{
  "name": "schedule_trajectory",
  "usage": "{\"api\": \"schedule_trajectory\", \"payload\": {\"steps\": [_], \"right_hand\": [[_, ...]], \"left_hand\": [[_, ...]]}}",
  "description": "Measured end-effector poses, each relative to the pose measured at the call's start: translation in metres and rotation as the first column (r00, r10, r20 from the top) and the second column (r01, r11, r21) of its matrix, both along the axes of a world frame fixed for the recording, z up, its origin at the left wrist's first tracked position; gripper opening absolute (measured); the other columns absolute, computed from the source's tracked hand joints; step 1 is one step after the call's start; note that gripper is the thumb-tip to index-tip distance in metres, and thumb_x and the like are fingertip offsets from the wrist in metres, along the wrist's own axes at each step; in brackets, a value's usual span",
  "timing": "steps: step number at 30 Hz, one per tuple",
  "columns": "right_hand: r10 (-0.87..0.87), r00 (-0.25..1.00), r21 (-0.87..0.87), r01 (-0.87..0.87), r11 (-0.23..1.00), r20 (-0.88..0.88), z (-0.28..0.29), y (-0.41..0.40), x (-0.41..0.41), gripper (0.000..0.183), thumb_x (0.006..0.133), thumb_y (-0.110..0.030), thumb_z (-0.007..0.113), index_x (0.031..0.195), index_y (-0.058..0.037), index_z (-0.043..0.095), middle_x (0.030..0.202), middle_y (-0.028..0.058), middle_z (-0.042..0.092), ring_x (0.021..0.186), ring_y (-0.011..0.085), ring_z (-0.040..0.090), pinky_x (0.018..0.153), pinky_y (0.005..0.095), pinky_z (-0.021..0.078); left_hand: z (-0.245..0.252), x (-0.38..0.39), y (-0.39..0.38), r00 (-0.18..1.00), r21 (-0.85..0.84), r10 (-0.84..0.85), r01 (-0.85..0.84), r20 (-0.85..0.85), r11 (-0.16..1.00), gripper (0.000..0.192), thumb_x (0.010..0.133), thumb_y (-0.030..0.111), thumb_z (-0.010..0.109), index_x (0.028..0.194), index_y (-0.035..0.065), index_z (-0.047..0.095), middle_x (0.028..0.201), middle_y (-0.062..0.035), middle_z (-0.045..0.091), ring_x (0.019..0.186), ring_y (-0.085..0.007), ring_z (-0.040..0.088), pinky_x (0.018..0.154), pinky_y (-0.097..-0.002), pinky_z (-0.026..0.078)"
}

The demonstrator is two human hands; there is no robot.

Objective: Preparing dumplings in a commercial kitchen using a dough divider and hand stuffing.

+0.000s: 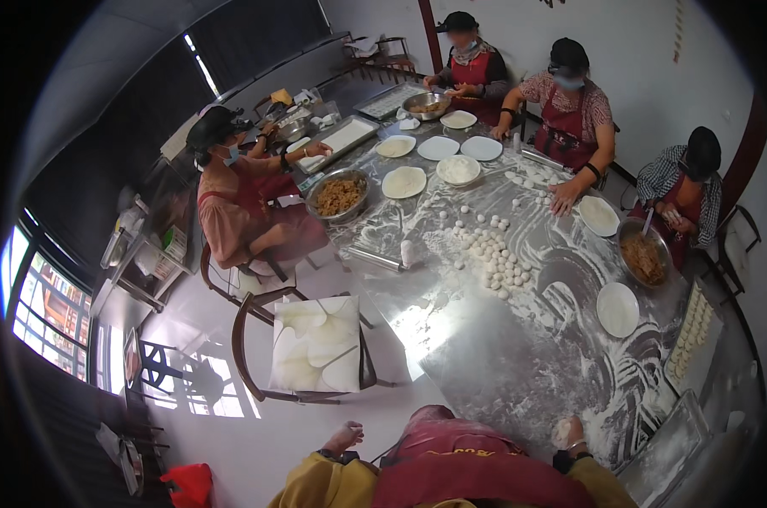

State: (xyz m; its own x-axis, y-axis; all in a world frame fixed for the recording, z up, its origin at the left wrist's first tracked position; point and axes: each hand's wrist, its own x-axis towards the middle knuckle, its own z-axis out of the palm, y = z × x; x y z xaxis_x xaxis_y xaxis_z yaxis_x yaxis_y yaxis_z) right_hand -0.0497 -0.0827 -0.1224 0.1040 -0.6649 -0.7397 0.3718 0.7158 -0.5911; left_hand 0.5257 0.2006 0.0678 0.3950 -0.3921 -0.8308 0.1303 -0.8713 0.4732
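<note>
My left hand (347, 435) hangs over the floor, left of my red apron, its fingers curled; whether anything is in it cannot be made out. At the near edge of the floured metal table (485, 355), my right hand (573, 432) rests on a pale lump of dough (560, 434). Many small dough balls (494, 254) lie in a cluster at the table's middle. Left of them, a metal rolling pin (375, 259) lies near an upright whitish object (408, 253). A white plate (618, 310) sits to the right.
A cushioned chair (317, 343) stands left of the table. Several co-workers sit around the far side. Bowls of filling (339, 195) (644, 251), plates of flour (458, 170) and a tray of dumplings (693, 336) stand on the table. An empty metal tray (666, 444) lies at the near right.
</note>
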Motion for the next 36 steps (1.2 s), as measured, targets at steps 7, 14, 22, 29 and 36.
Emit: {"api": "schedule_trajectory", "payload": {"steps": [7, 14, 22, 29, 36], "right_hand": [[0.191, 0.704, -0.262, -0.482, 0.836, -0.684, 0.034, 0.014, -0.018, 0.031, 0.077, -0.026, 0.055, 0.091, 0.0019, 0.061, 0.082, 0.0078, 0.062, 0.071, 0.0187, 0.059, 0.069, 0.0307, 0.0477], [-0.046, 0.997, -0.274, 0.027, 0.961, -0.065, 0.131, -0.014, 0.048, 0.02, 0.075, -0.009, 0.047, 0.089, 0.0, 0.058, 0.08, 0.0084, 0.06, 0.068, 0.0229, 0.06, 0.062, 0.0324, 0.0496], [0.239, 0.97, -0.467, -0.19, 0.864, 0.048, 0.261, -0.098, 0.129, 0.021, 0.077, -0.005, 0.048, 0.098, -0.0045, 0.05, 0.087, 0.0109, 0.056, 0.073, 0.0202, 0.056, 0.06, 0.0301, 0.0479], [0.276, 0.865, -0.555, 0.002, 0.832, 0.418, 0.339, -0.116, 0.222, 0.029, 0.078, -0.01, 0.051, 0.106, -0.0055, 0.045, 0.101, 0.0137, 0.053, 0.093, 0.0263, 0.055, 0.074, 0.0376, 0.048], [0.3, 0.821, -0.53, 0.002, 0.848, 0.485, 0.34, -0.108, 0.248, 0.038, 0.085, -0.012, 0.044, 0.122, -0.0024, 0.038, 0.117, 0.0131, 0.047, 0.106, 0.0248, 0.049, 0.086, 0.0341, 0.0434]], "left_hand": [[-0.013, 0.015, -0.043, 0.979, -0.032, -0.189, 0.191, 0.074, 0.981, 0.03, 0.084, 0.02, 0.048, 0.105, 0.0003, 0.054, 0.082, -0.0091, 0.061, 0.069, -0.0168, 0.06, 0.058, -0.0276, 0.047], [0.02, 0.031, -0.156, 0.845, -0.181, -0.41, 0.488, 0.343, 0.854, 0.027, 0.081, 0.018, 0.05, 0.102, 0.0022, 0.058, 0.081, -0.0134, 0.062, 0.069, -0.0206, 0.063, 0.064, -0.0324, 0.05], [0.164, -0.067, -0.353, 0.66, -0.567, -0.508, 0.745, 0.553, 0.351, 0.03, 0.083, 0.013, 0.054, 0.112, 0.0049, 0.05, 0.087, -0.0118, 0.062, 0.079, -0.0199, 0.06, 0.071, -0.031, 0.048], [0.196, -0.186, -0.372, 0.536, -0.674, -0.539, 0.734, 0.65, -0.083, 0.049, 0.078, 0.017, 0.062, 0.121, 0.0084, 0.041, 0.101, -0.0144, 0.053, 0.088, -0.0288, 0.058, 0.075, -0.0368, 0.047], [0.17, -0.201, -0.364, 0.698, -0.715, -0.262, 0.698, 0.666, 0.043, 0.054, 0.077, 0.021, 0.063, 0.122, 0.0069, 0.037, 0.111, -0.0166, 0.046, 0.094, -0.037, 0.052, 0.079, -0.0398, 0.044]]}}
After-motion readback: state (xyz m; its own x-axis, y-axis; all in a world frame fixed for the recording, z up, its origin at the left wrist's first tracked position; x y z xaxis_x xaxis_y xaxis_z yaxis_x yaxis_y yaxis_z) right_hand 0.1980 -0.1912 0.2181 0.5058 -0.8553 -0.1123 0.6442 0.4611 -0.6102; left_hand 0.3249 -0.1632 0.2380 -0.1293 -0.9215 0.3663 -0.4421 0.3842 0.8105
